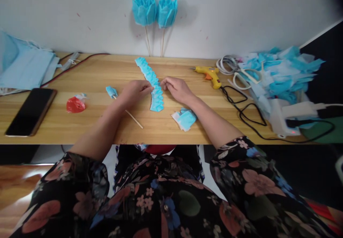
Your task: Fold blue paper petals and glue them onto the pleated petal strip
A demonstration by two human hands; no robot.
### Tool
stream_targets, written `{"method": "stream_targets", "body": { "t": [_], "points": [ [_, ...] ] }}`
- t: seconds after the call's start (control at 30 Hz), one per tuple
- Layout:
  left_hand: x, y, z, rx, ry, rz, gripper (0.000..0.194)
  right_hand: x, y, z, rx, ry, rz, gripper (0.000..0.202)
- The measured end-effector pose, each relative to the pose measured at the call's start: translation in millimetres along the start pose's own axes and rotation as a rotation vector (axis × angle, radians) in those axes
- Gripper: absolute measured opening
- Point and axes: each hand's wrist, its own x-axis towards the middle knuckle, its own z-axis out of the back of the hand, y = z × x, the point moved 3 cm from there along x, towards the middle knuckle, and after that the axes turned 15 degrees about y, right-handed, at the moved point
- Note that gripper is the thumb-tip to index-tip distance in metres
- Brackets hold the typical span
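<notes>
A pleated strip of light-blue mask fabric [152,76] lies slantwise on the wooden table, its folds along the right edge. From the left, my left hand [136,92] pinches the middle of the strip between thumb and finger. My right hand [177,89] has its curled fingertips pinched at the strip's ruffled right edge. Beside my left wrist is a small rolled blue bud on a stick [111,92], partly covered by the hand. A short wooden stick [134,119] lies below that hand, and folded blue and white pieces [184,119] sit by my right forearm.
Two blue fabric flowers [144,10] on sticks lean against the wall. A yellow glue gun [208,74], scissors [245,79], a scrap heap [286,74] and a power strip [282,122] are on the right. Masks [26,65], a phone [31,111] and a red piece [75,105] lie left.
</notes>
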Motion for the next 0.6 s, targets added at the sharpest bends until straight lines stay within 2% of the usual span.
{"method": "stream_targets", "body": {
  "t": [0.17,0.33,0.5,0.6],
  "points": [
    [1.5,0.6,0.5,0.066,0.039,-0.036,0.028,-0.6,2.7,2.3,-0.022,-0.014,-0.020,0.034],
    [-4.7,3.4,9.6,0.058,0.066,0.022,0.030,-1.6,-2.2,6.2,-0.100,-0.084,-0.110,0.041],
    [-20.6,-0.1,38.3,0.193,0.077,0.102,0.032,-1.8,-9.1,10.0,-0.063,-0.135,-0.150,0.040],
    [-17.5,2.5,61.6,0.274,0.038,0.162,0.035,-2.2,-10.0,11.2,-0.007,-0.144,-0.139,0.041]
  ]
}}
